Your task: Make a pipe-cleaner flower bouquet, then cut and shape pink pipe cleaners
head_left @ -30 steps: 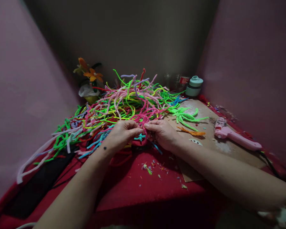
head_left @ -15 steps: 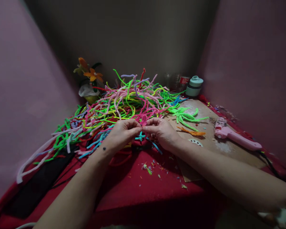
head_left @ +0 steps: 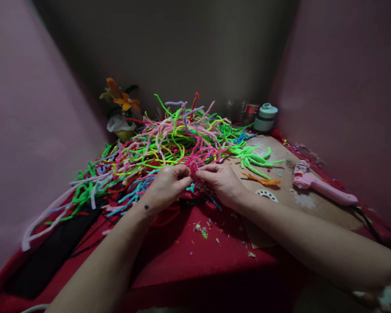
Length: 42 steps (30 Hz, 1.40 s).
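Between my two hands is a small folded pink pipe cleaner (head_left: 193,168), its fuzzy loop standing up from the fingertips. My left hand (head_left: 172,181) pinches it from the left, thumb against forefinger. From the right, my right hand (head_left: 220,180) pinches the same piece, its lower fingers curled underneath. A short blue pipe cleaner piece (head_left: 190,188) shows just below the fingertips; I cannot tell whether it is joined to the pink one. Right behind the hands rises a big tangled heap of pipe cleaners (head_left: 169,139) in pink, green, yellow, red and blue.
On a brown board (head_left: 308,208) at the right lie a pink hot glue gun (head_left: 326,186), green pipe cleaners (head_left: 252,158), an orange piece (head_left: 262,179) and a white disc with holes (head_left: 266,194). A lidded container (head_left: 266,117) and an orange flower (head_left: 127,102) stand behind. Scraps (head_left: 202,231) dot the red cloth.
The pink pipe cleaner has turned between my fingertips, its loop now narrower and slightly further left. Both hands have shifted only a little; the things around them have stayed put.
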Tool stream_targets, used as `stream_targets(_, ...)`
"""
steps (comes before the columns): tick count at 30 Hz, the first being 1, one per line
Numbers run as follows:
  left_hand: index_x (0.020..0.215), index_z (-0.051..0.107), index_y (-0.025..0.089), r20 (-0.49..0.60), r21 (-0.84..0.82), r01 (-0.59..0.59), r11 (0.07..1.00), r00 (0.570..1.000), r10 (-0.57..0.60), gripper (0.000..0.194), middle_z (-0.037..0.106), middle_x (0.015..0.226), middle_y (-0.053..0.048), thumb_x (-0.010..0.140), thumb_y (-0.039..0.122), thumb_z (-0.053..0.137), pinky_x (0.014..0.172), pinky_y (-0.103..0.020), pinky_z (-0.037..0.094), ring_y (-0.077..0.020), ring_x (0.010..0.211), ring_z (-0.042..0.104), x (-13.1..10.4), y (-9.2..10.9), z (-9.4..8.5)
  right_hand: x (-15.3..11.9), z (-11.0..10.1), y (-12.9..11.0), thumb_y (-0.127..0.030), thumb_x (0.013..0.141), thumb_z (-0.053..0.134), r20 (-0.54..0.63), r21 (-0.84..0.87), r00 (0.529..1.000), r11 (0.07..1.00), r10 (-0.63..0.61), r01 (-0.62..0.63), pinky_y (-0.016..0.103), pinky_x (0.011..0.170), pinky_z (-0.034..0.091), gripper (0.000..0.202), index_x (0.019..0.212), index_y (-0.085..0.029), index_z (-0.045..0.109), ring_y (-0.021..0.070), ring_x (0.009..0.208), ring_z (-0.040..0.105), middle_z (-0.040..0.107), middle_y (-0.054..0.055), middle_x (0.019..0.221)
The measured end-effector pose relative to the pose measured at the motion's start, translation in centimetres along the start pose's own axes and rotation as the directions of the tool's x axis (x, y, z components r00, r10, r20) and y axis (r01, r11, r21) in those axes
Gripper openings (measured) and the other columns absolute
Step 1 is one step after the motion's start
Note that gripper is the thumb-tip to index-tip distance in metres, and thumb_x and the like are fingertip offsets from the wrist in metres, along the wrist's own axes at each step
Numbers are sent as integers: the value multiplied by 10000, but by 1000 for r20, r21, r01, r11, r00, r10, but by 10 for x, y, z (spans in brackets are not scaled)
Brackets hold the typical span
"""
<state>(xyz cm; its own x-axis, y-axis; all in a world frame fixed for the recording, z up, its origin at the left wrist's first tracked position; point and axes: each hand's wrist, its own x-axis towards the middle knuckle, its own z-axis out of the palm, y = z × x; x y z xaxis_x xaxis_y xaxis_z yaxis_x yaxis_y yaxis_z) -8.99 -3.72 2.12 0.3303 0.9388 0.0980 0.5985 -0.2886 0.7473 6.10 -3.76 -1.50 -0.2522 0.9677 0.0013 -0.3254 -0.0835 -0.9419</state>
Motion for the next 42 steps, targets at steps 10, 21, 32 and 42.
stream_targets(10, 850, 534, 160, -34, -347, 9, 938, 999, -22, 194, 535, 641, 44, 735, 304, 595, 426, -172, 317, -55, 471, 411, 0, 4, 11, -1, 1, 0, -179, 620, 576, -59, -41, 998, 999, -19, 17, 190, 409, 391, 75, 555, -148, 560, 68, 397, 471, 527, -52, 458)
stream_targets(21, 738, 504, 179, -390, 310, -152, 939, 880, 271, 79, 559, 676, -7, 796, 181, 451, 610, -256, 401, -136, 629, 520, -2, -3, 36, 0, 5, 1, -179, 672, 531, -95, -237, 991, 969, -98, 73, 238, 464, 438, 30, 653, -166, 549, 106, 442, 509, 543, -31, 508)
stream_targets(32, 750, 451, 201, -424, 359, -153, 921, 852, 307, 78, 532, 709, -13, 792, 138, 429, 650, -277, 411, -156, 686, 522, -2, -1, 34, -1, 6, 5, -181, 782, 479, -45, -673, 897, 677, -439, 298, 228, 563, 400, 136, 742, -150, 606, 104, 547, 523, 609, 8, 637)
stream_targets(42, 706, 356, 223, -425, 427, -164, 889, 832, 357, 153, 457, 655, -11, 746, 78, 384, 577, -287, 374, -165, 600, 452, 0, -10, 46, -2, 8, -2, -118, 720, 471, -10, -842, 914, 497, -406, 211, 237, 526, 324, 101, 634, -169, 488, 113, 546, 453, 511, 0, 583)
